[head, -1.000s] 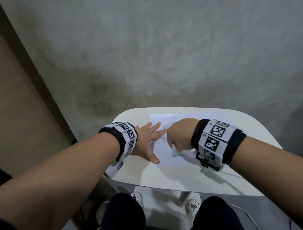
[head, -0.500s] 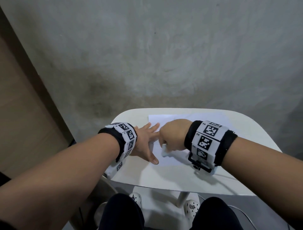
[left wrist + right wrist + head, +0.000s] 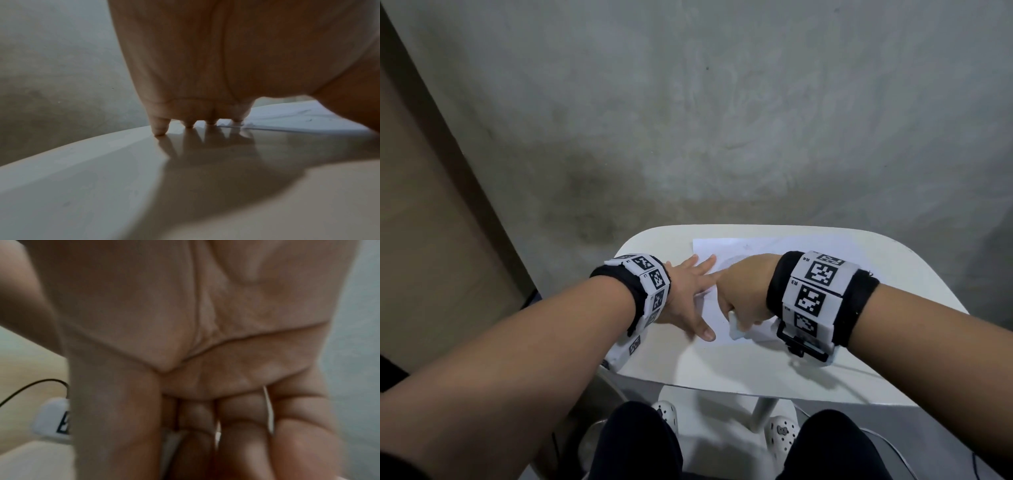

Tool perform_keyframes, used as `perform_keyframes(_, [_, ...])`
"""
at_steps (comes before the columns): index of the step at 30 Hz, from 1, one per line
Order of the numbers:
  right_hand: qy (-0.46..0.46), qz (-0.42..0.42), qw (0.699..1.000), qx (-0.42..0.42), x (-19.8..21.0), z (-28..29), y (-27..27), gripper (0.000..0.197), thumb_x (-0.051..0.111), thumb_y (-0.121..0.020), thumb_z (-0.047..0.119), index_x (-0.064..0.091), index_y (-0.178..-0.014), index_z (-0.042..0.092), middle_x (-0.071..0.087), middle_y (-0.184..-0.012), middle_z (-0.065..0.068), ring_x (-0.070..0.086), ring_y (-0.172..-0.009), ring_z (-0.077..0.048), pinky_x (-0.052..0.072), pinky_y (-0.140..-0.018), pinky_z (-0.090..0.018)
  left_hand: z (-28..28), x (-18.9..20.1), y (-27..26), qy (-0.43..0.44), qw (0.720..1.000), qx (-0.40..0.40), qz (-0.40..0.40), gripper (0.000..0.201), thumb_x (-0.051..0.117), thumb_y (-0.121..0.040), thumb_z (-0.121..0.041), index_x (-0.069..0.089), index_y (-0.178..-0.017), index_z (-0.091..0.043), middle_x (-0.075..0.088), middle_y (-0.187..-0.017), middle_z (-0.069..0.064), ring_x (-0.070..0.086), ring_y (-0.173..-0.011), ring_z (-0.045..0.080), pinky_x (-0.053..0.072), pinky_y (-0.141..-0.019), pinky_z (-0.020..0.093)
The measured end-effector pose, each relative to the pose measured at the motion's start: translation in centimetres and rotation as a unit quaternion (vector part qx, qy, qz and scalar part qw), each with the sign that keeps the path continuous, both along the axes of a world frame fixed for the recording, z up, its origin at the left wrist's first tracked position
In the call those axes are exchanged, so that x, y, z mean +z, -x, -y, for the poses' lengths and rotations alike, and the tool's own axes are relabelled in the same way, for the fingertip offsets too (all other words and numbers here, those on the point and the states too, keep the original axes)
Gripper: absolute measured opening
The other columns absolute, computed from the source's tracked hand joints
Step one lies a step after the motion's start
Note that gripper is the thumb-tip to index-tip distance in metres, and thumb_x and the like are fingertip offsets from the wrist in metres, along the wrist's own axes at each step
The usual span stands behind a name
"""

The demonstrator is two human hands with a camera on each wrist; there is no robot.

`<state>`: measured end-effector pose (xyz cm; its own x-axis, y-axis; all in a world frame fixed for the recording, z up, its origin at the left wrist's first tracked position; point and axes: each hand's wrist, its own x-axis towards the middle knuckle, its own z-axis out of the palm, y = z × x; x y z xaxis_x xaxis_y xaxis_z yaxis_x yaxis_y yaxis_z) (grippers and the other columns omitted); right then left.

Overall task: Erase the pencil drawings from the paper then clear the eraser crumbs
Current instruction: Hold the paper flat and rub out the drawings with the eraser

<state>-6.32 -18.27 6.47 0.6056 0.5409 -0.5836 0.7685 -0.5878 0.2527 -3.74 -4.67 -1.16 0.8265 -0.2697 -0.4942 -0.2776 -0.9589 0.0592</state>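
Note:
A white sheet of paper (image 3: 767, 245) lies on the small white table (image 3: 722, 363). My left hand (image 3: 690, 291) lies flat with spread fingers and presses the paper's left edge; in the left wrist view its fingertips (image 3: 159, 129) touch the table (image 3: 92, 178) and the paper (image 3: 287, 116). My right hand (image 3: 743, 291) is fisted over the paper just right of the left hand and grips a white eraser (image 3: 736, 330), whose end pokes out below the fist. The right wrist view shows fingers (image 3: 236, 426) curled tight, the eraser mostly hidden. Faint grey marks (image 3: 734, 263) show beyond the fist.
A grey concrete wall (image 3: 722, 120) stands right behind the table, and a brown panel (image 3: 424, 222) runs along the left. My knees and white clogs (image 3: 779, 435) are under the table's near edge. A thin cable (image 3: 893, 448) lies on the floor at right.
My right hand with the eraser has slid left across the paper, ending close against the left hand. The left hand has stayed pressed on the paper's edge.

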Motion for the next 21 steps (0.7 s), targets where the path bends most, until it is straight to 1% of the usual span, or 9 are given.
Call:
perform_keyframes(3, [-0.037,0.026,0.999,0.020,-0.4,-0.1,-0.1,0.014,0.057,-0.090,0.030,0.066,-0.100,0.025,0.050,-0.068,0.008,0.047,-0.064,-0.014,0.030,-0.053,-0.021,0.4,0.6,0.4,-0.005,1.000,0.001,-0.002,0.112,0.073,-0.073,-0.065,-0.001,-0.155,-0.044,-0.027,-0.161,-0.007,-0.024,-0.148,0.021,0.001,-0.118,0.062])
perform_keyframes(6, [-0.054,0.040,0.997,0.041,-0.6,0.0,0.2,0.013,0.057,-0.092,0.029,0.066,-0.101,0.025,0.049,-0.071,0.008,0.047,-0.067,-0.013,0.032,-0.057,-0.020,0.7,1.2,1.0,0.000,1.000,0.016,-0.006,0.108,0.073,-0.077,-0.060,0.002,-0.155,-0.041,-0.028,-0.160,-0.009,-0.024,-0.148,0.020,0.000,-0.119,0.059])
perform_keyframes(8, [-0.019,0.023,0.999,0.032,-0.2,0.1,0.4,0.011,0.057,-0.093,0.027,0.060,-0.104,0.028,0.042,-0.065,0.008,0.035,-0.055,-0.006,0.024,-0.049,-0.017,0.9,1.6,1.3,0.002,1.000,0.019,-0.010,0.116,0.074,-0.075,-0.061,-0.008,-0.154,-0.041,-0.029,-0.159,-0.009,-0.023,-0.148,0.020,0.000,-0.119,0.059])
perform_keyframes(10, [-0.038,0.015,0.999,0.006,0.0,-0.3,0.2,0.017,0.061,-0.090,0.026,0.063,-0.108,0.026,0.041,-0.063,0.008,0.040,-0.058,-0.011,0.024,-0.047,-0.018,1.3,2.1,1.6,-0.009,1.000,0.020,-0.012,0.113,0.073,-0.076,-0.060,-0.006,-0.154,-0.041,-0.026,-0.160,-0.008,-0.021,-0.149,0.023,0.001,-0.119,0.059])
perform_keyframes(12, [-0.094,0.052,0.994,0.015,-0.7,-0.5,-0.2,0.004,0.063,-0.087,0.027,0.065,-0.086,0.024,0.045,-0.062,0.008,0.049,-0.069,-0.018,0.026,-0.048,-0.019,1.5,2.3,1.7,-0.025,0.999,0.022,-0.018,0.101,0.070,-0.081,-0.059,0.006,-0.156,-0.038,-0.020,-0.163,-0.005,-0.020,-0.149,0.024,0.003,-0.119,0.058])
perform_keyframes(14, [-0.098,0.059,0.993,0.017,-1.0,-0.6,-0.2,0.021,0.062,-0.088,0.025,0.057,-0.068,0.022,0.043,-0.060,0.009,0.048,-0.069,-0.018,0.025,-0.049,-0.019,1.7,2.7,2.0,-0.028,0.999,0.019,-0.022,0.096,0.070,-0.081,-0.059,0.013,-0.156,-0.037,-0.021,-0.163,-0.003,-0.023,-0.148,0.022,0.002,-0.119,0.058])
perform_keyframes(16, [-0.054,0.038,0.998,0.019,-0.8,-0.5,0.3,0.008,0.061,-0.091,0.025,0.067,-0.090,0.020,0.038,-0.060,0.010,0.041,-0.069,-0.017,0.020,-0.048,-0.019,1.7,2.8,2.0,-0.009,0.999,0.037,-0.027,0.107,0.073,-0.080,-0.055,0.001,-0.157,-0.034,-0.028,-0.160,-0.005,-0.022,-0.149,0.021,0.001,-0.120,0.056])
perform_keyframes(18, [-0.046,0.030,0.998,0.026,-0.6,-0.6,-0.2,0.026,0.061,-0.091,0.026,0.065,-0.116,0.018,0.044,-0.065,0.011,0.040,-0.063,-0.015,0.019,-0.047,-0.017,1.8,3.3,2.3,-0.008,0.999,0.044,-0.023,0.112,0.074,-0.080,-0.053,-0.006,-0.156,-0.033,-0.027,-0.160,-0.006,-0.018,-0.149,0.021,0.002,-0.120,0.054])
perform_keyframes(21, [-0.106,0.056,0.993,0.020,-0.9,-0.7,-0.7,0.025,0.061,-0.090,0.029,0.066,-0.113,0.019,0.064,-0.086,0.006,0.054,-0.075,-0.016,0.037,-0.057,-0.020,1.6,2.7,2.0,-0.010,1.000,0.029,-0.007,0.105,0.072,-0.080,-0.056,0.005,-0.157,-0.033,-0.016,-0.163,-0.005,-0.012,-0.151,0.024,0.007,-0.120,0.054])
